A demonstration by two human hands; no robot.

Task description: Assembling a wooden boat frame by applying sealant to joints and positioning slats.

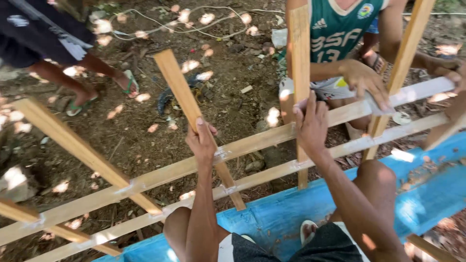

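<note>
A wooden frame of two long rails (257, 141) and several upright slats lies tilted over the ground. My left hand (201, 140) grips one upright slat (180, 87) just above the upper rail. My right hand (311, 125) holds the neighbouring slat (299, 58) where it crosses the same rail. Clear tape or glue marks the joints (222, 154). A person in a green jersey (340, 29) sits across from me, one hand (364, 80) pressing a pale sanding block or cloth on the upper rail.
A blue painted plank or hull (427, 189) runs under my knees. Dirt ground with stones, dry leaves and a white cord (194, 29) lies beyond. Another person's legs in green sandals (128, 80) stand at the upper left.
</note>
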